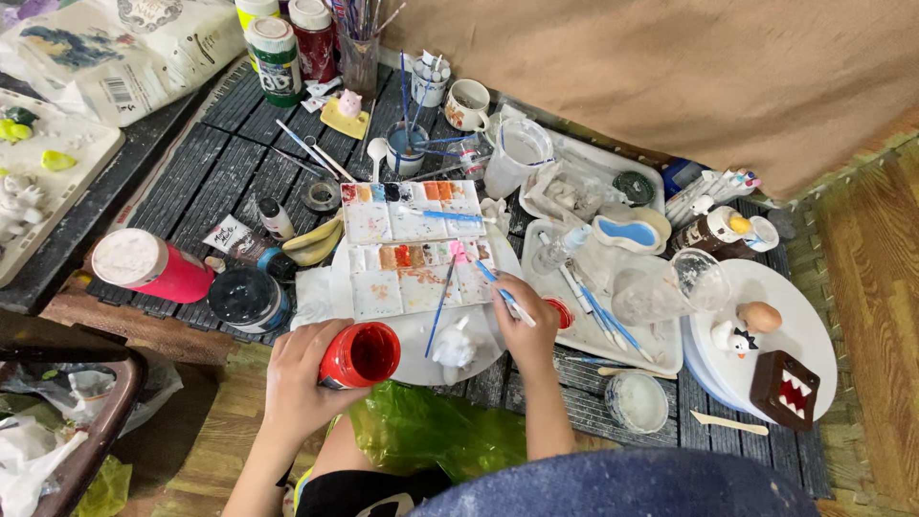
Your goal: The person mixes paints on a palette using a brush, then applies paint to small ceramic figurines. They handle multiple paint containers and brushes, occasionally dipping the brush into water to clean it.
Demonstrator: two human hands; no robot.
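My left hand [299,375] grips an open jar of red paint [361,355], tipped toward the camera at the near edge of the dark slatted table. My right hand [525,321] holds a blue-handled paintbrush [498,287] whose tip reaches toward the white paint palette [414,251] with its many small wells of orange, red, pink and blue. A small white unpainted figurine [454,347] stands on a white plate [407,354] between my two hands. Another blue brush [440,308] lies across the palette and plate.
A pink paint bottle [151,265] and a black jar [247,299] lie left of the jar. Paint bottles [278,57], a brush cup [360,48] and mugs [467,103] stand at the back. A white tray [661,359], clear cups [670,287] and a round plate [814,335] with small figurines sit right. Green plastic [421,431] covers my lap.
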